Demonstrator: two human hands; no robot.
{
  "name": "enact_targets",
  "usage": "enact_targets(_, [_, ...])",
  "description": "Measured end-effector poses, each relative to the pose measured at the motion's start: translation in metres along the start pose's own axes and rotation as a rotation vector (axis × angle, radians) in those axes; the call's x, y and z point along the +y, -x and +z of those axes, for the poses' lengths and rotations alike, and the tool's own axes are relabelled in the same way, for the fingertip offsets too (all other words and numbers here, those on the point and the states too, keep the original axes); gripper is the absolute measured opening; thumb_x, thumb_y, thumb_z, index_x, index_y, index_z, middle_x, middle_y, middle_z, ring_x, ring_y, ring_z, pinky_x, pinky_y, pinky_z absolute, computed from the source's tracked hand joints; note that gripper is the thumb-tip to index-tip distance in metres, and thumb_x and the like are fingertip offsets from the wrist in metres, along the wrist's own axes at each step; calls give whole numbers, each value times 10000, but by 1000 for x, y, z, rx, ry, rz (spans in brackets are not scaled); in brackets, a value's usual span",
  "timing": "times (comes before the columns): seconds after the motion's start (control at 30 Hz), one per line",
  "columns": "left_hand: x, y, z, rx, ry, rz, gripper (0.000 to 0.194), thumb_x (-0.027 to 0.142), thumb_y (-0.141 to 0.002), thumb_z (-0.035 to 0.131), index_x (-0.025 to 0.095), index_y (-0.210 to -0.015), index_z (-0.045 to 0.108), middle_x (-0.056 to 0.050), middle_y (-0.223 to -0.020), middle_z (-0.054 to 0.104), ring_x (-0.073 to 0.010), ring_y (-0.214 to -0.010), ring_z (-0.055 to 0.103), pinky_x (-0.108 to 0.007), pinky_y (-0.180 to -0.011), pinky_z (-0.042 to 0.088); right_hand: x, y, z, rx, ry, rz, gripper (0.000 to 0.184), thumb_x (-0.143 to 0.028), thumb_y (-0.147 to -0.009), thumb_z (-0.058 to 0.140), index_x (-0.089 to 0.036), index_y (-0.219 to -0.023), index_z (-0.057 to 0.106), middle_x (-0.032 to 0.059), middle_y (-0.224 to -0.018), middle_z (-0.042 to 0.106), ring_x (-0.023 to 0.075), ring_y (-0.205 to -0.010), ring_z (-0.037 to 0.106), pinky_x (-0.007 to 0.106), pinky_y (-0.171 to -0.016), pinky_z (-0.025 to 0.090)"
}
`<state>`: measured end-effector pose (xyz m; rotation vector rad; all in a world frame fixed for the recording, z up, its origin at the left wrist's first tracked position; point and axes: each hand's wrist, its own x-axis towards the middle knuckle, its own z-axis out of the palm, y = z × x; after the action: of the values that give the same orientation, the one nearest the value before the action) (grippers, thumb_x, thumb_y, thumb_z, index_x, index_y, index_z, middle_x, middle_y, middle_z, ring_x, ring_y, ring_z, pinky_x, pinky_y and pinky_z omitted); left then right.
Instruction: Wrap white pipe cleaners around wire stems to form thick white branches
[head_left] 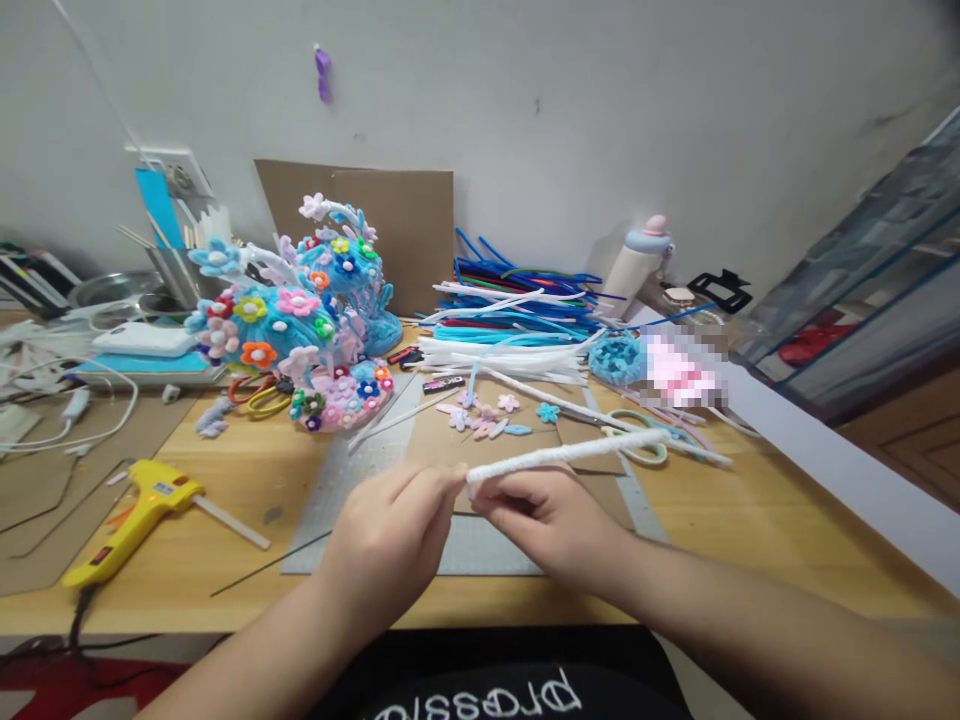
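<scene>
Close to the front of the table, my left hand (394, 525) pinches the near end of a white fuzzy stem (570, 455), which looks like chenille pipe cleaner. My right hand (551, 520) is closed just right of it, fingers curled under the same stem near its folded lower end. The stem points right, over the scissors. A thin dark wire (270, 563) runs from the lower left to behind my left hand; whether it joins the white stem is hidden. Beyond my hands, small chenille flowers and petals (487, 425) lie on cardboard (442, 485) over a grey cutting mat (322, 520).
A yellow glue gun (139, 515) with a glue stick lies left. Flower-covered blue chenille pieces (281, 330) stand behind it. Pipe cleaner bundles (510, 355) lie at the back, near a bottle (634, 265). Green-handled scissors (641, 455) rest on the right; a blue chenille ring (616, 358) sits behind.
</scene>
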<state>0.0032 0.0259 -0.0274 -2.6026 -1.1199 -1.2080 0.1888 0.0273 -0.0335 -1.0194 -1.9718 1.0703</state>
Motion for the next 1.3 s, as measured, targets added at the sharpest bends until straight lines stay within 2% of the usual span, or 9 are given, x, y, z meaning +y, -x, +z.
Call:
enact_targets(0.2, [4,-6,-4,-101,51,-167,88,134,-847,515,150,-795,584,-15,-671,599,-136,-629,570,-245,-573,434,1,-2,-4,-20,138,-49,171,-152,-868,470,-182,-724,557,-33,-657,545,90,-634,514,186,-600,374])
enact_targets(0.33, [4,-8,-2,-114,37,-185,90,140,-823,528,158,-746,571,5,-633,567,-120,-589,537,-228,-536,400,-1,1,-1,-27,257,-82,181,-145,-872,447,-182,-707,510,-37,-628,504,88,-608,486,192,-580,345])
enact_targets(0.5, [-1,-7,1,-93,-113,-52,177,136,-811,531,169,-637,524,16,-570,521,-126,-544,501,-247,-525,382,-15,11,1,-41,590,-243,158,-142,-858,424,-169,-725,506,-4,-655,524,121,-590,456,257,-552,302])
enact_targets(0.63, [-2,-5,-4,-233,-198,158,176,123,-841,488,163,-677,538,-19,-639,566,-163,-587,521,-280,-517,386,-34,8,-13,-49,721,-312,165,-120,-845,434,-152,-744,561,19,-663,573,139,-600,497,273,-552,308])
enact_targets(0.8, [6,-3,-10,-288,-97,332,143,106,-869,458,137,-780,566,-34,-698,605,-165,-605,534,-284,-522,418,-41,-20,-45,-184,509,-191,106,-155,-824,559,-177,-803,661,-5,-713,662,120,-653,577,228,-588,364])
enact_targets(0.9, [9,0,-12,-197,9,317,79,113,-866,499,135,-847,572,-38,-762,642,-160,-684,578,-280,-604,461,-30,-35,-55,-346,165,-40,57,-207,-776,643,-161,-773,676,-6,-693,659,110,-643,570,209,-593,397])
enact_targets(1.0, [8,1,-12,-105,90,238,69,93,-838,552,152,-804,562,-25,-746,642,-134,-674,582,-257,-628,467,-16,-38,-50,-400,-150,137,152,-285,-725,686,-136,-742,663,-4,-648,618,101,-589,529,207,-554,401])
enact_targets(1.17, [5,1,-10,-35,52,90,111,75,-812,572,179,-783,544,-18,-746,641,-126,-676,586,-241,-636,471,-4,-23,-25,-289,-404,311,210,-334,-712,665,-142,-664,597,-44,-522,507,73,-468,414,193,-443,306])
enact_targets(1.3, [5,-1,-5,-77,61,-42,113,87,-818,537,177,-750,532,-2,-669,599,-121,-618,550,-241,-592,449,-6,-11,-15,-86,-173,264,227,-266,-767,609,-160,-580,533,-51,-499,454,78,-487,382,206,-452,281])
